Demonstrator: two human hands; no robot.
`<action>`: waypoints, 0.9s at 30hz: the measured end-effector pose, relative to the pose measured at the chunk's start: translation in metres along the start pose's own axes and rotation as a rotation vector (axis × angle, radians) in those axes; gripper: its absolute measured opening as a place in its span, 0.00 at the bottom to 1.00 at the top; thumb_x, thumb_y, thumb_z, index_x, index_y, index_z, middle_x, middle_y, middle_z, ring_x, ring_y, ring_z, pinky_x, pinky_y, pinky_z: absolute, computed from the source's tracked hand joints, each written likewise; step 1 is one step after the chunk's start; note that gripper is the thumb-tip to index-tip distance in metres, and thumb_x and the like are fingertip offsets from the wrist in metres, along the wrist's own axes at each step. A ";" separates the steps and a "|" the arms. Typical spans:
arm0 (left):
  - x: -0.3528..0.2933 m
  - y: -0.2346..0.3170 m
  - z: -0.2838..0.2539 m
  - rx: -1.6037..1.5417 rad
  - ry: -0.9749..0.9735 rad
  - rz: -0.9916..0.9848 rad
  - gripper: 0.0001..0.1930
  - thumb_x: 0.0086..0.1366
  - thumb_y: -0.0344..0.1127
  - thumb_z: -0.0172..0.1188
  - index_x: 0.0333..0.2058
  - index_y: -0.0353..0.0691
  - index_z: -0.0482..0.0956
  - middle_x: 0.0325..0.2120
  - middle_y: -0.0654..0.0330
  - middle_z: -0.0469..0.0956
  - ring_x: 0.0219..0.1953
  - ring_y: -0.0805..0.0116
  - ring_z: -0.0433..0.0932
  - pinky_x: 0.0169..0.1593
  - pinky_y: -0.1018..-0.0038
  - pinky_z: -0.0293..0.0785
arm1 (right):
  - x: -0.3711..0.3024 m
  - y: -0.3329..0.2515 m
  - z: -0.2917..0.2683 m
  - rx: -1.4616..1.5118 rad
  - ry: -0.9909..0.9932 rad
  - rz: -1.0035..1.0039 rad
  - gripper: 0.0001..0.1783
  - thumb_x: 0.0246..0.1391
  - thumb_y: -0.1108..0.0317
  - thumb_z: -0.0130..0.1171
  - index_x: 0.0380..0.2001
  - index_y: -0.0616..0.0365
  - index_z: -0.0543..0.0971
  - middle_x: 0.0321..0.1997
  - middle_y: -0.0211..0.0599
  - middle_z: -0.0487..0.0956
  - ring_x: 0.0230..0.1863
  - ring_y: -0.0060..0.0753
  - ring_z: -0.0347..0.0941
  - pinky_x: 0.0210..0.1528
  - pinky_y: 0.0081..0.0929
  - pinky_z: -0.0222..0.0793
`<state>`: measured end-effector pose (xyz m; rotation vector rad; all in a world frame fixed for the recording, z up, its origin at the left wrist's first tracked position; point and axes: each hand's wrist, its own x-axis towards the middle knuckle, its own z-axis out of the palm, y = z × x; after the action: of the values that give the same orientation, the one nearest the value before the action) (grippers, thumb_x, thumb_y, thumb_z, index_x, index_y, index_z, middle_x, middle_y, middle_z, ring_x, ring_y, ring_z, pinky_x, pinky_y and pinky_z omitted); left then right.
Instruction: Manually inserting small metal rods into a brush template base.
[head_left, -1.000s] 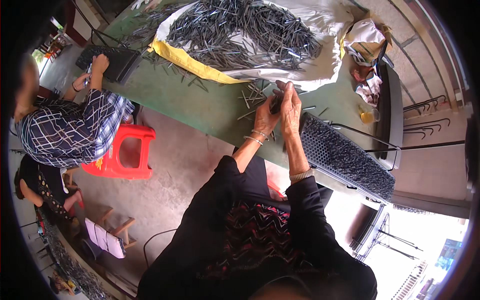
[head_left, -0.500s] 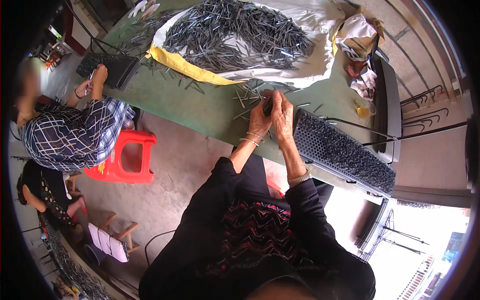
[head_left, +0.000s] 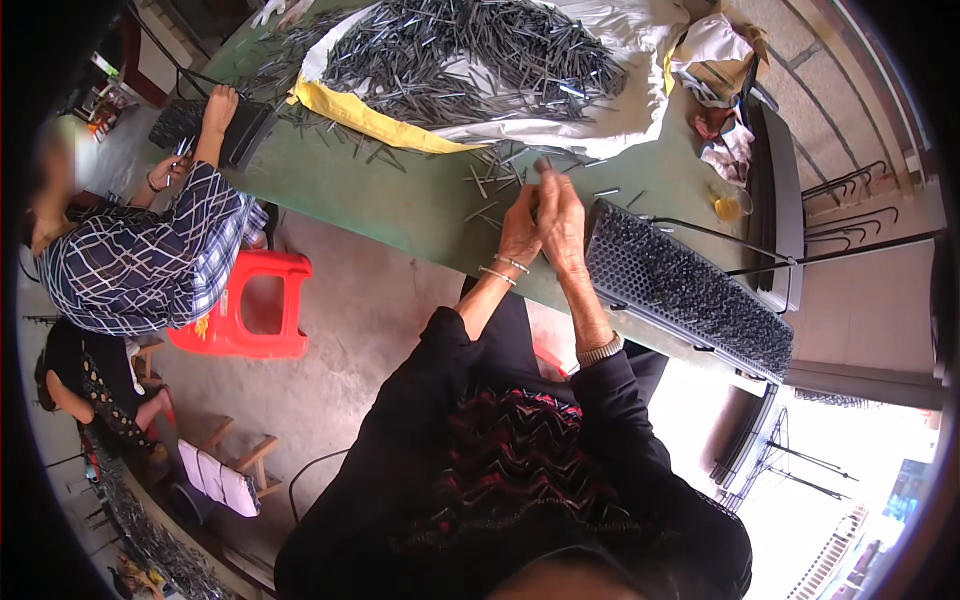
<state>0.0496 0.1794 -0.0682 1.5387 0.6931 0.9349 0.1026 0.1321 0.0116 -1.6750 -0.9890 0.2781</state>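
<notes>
My left hand (head_left: pixel 517 232) and my right hand (head_left: pixel 562 222) are closed together over the near side of the green table, fingers meeting. Something dark sits between them, mostly covered by the fingers, too hidden to name. Loose thin dark strips (head_left: pixel 487 180) lie on the tabletop just beyond and left of my hands. Past them, a big heap of the same strips (head_left: pixel 480 50) rests on an opened white sack (head_left: pixel 640 110) with a yellow edge. Right of my right hand stands a long black perforated rack (head_left: pixel 690 285), its holes largely filled with small upright dark pieces.
A cup of yellowish liquid (head_left: pixel 730 205) stands on the green table (head_left: pixel 350 205) beyond the rack, near crumpled gloves (head_left: pixel 728 155). At the left, a co-worker (head_left: pixel 150 255) on a red stool (head_left: pixel 255 305) handles strips at another black rack (head_left: pixel 230 130). Metal hooks (head_left: pixel 850 215) hang at the right.
My hands have drawn closer together, covering more of the dark thing between them. The co-worker's one hand has moved up and away from the other, over the far rack.
</notes>
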 end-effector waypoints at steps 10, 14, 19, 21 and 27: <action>0.023 0.009 -0.013 -0.425 0.250 -0.203 0.06 0.48 0.26 0.67 0.27 0.38 0.81 0.23 0.65 0.80 0.23 0.78 0.75 0.29 0.78 0.71 | -0.003 0.009 -0.038 -0.511 -0.110 -0.057 0.20 0.53 0.69 0.54 0.49 0.62 0.71 0.46 0.60 0.71 0.44 0.58 0.71 0.45 0.43 0.70; 0.036 0.008 -0.023 -0.732 0.312 -0.412 0.06 0.49 0.27 0.66 0.27 0.33 0.80 0.25 0.59 0.81 0.25 0.70 0.79 0.30 0.76 0.73 | -0.021 0.013 -0.019 -0.545 -0.103 0.031 0.18 0.52 0.67 0.55 0.47 0.62 0.72 0.47 0.62 0.69 0.45 0.64 0.70 0.44 0.48 0.70; 0.036 -0.004 -0.034 -1.097 0.168 -0.582 0.08 0.52 0.24 0.63 0.33 0.31 0.78 0.30 0.53 0.81 0.30 0.61 0.81 0.36 0.71 0.78 | -0.015 0.014 -0.008 -0.499 -0.083 0.011 0.10 0.55 0.65 0.54 0.37 0.60 0.75 0.31 0.53 0.77 0.35 0.59 0.74 0.37 0.47 0.70; 0.031 -0.004 -0.032 -1.163 0.104 -0.608 0.10 0.53 0.24 0.62 0.36 0.31 0.77 0.31 0.52 0.81 0.31 0.60 0.81 0.37 0.69 0.79 | -0.014 0.015 -0.007 -0.506 -0.025 -0.037 0.10 0.56 0.63 0.53 0.35 0.59 0.74 0.29 0.53 0.77 0.33 0.59 0.74 0.35 0.49 0.70; 0.028 0.014 -0.029 -1.174 0.064 -0.636 0.08 0.56 0.25 0.60 0.36 0.32 0.74 0.31 0.51 0.80 0.33 0.57 0.81 0.39 0.65 0.80 | -0.009 0.010 -0.014 -0.482 -0.048 -0.029 0.11 0.59 0.61 0.49 0.32 0.58 0.72 0.30 0.55 0.77 0.32 0.62 0.74 0.33 0.52 0.70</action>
<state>0.0382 0.2154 -0.0486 0.2171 0.4634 0.6692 0.1110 0.1152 0.0048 -2.0918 -1.1804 0.0599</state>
